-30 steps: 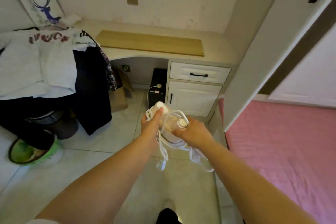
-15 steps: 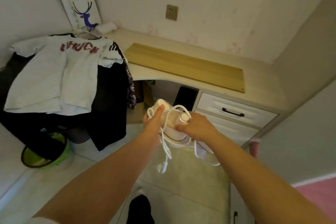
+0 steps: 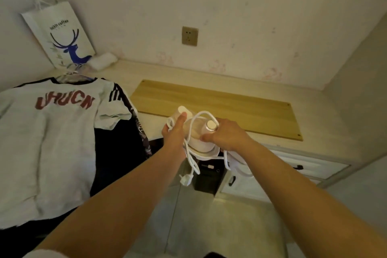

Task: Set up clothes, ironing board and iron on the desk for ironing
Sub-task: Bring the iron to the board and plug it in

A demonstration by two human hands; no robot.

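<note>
The long pale worktop [image 3: 261, 90] runs along the wall past both hands. A big grey T-shirt with red letters [image 3: 52, 136] lies spread on dark clothes [image 3: 117, 153], far out to the left of the left hand. A flat yellow wooden board [image 3: 240, 109] lies on the worktop, just behind the hands. A white paper bag with a blue deer [image 3: 60, 33] leans on the wall, far back and to the left. The small white iron [image 3: 199, 138] is up in the air between the hands, over the front edge of the worktop. The left hand [image 3: 174, 130] grips its left side, and the right hand [image 3: 227, 137] grips its right side by the round silver knob [image 3: 211, 125]. The white cord [image 3: 193, 159] loops over the iron and hangs down below the hands. Its white plug [image 3: 186, 179] dangles at the end.
</note>
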